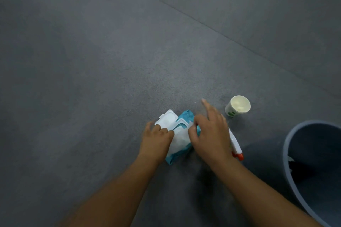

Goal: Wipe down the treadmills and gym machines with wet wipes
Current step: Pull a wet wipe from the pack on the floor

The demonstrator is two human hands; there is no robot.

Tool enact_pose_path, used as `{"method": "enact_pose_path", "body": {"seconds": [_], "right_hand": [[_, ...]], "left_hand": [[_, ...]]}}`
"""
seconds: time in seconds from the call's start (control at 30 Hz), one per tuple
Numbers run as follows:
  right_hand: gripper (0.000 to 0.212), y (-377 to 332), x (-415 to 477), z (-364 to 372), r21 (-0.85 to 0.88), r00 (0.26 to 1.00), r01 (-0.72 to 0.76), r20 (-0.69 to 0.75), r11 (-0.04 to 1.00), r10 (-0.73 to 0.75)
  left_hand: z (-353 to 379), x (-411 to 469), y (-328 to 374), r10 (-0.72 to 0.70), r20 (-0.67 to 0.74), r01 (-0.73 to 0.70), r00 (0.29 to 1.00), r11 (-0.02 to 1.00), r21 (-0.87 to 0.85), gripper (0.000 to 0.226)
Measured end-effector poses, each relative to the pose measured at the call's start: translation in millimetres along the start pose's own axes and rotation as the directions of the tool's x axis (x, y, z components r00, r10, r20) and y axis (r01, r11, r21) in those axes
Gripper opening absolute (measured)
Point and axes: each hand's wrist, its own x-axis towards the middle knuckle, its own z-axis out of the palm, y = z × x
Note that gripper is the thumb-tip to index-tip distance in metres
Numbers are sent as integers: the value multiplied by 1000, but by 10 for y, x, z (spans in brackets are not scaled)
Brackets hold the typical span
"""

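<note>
A blue and white pack of wet wipes (186,115) lies on the grey floor with its white flip lid (167,119) open. A white wipe (180,139) sticks out of the opening. My left hand (156,139) presses on the pack beside the lid, its fingers curled. My right hand (210,132) pinches the wipe's right edge between thumb and fingers, while its index finger points away.
A white paper cup (239,106) stands on the floor to the right. A white spray bottle head with a red nozzle (236,148) lies partly under my right hand. A grey bin (289,145) stands at the right edge. The grey floor (110,61) stretches ahead.
</note>
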Motion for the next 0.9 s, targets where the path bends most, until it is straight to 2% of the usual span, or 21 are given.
{"method": "enact_pose_path", "body": {"seconds": [0.07, 0.13, 0.23, 0.33, 0.4, 0.47, 0.63, 0.77, 0.83, 0.9], "right_hand": [[20, -15, 78, -72, 25, 998, -17, -61, 1000, 18], [23, -17, 159, -152, 55, 994, -26, -109, 998, 32], [19, 52, 267, -273, 73, 986, -76, -142, 994, 86], [12, 123, 331, -324, 63, 981, -115, -151, 991, 123], [11, 120, 339, -311, 41, 988, -79, -128, 996, 84], [10, 113, 333, -308, 31, 992, -50, -116, 998, 53], [13, 205, 395, -496, 84, 965, -145, -209, 986, 160], [14, 301, 482, -700, 84, 938, -200, -271, 976, 216], [13, 269, 482, -677, 25, 967, -145, -209, 989, 147], [11, 189, 414, -528, -9, 991, -30, -133, 1000, 28]], "left_hand": [[6, 17, -20, -7, 17, 7, 1000, 1000, -18, 30], [-57, 15, -16, -9, 19, 9, 1000, 999, 35, 14], [-69, 63, -16, -64, 54, 59, 996, 994, 88, 23], [-57, 99, 13, -124, 64, 126, 990, 991, -33, 24], [-46, 102, 11, -156, 81, 169, 984, 966, -193, 29], [-12, 85, 5, -165, 80, 181, 983, 944, -275, 32], [44, 0, -38, -180, 95, 200, 979, 936, -290, 28], [67, -46, -89, -181, 115, 207, 977, 936, -287, 34], [66, -55, -89, -173, 116, 200, 978, 933, -298, 34], [44, -33, -73, -177, 99, 198, 979, 938, -286, 30]]}}
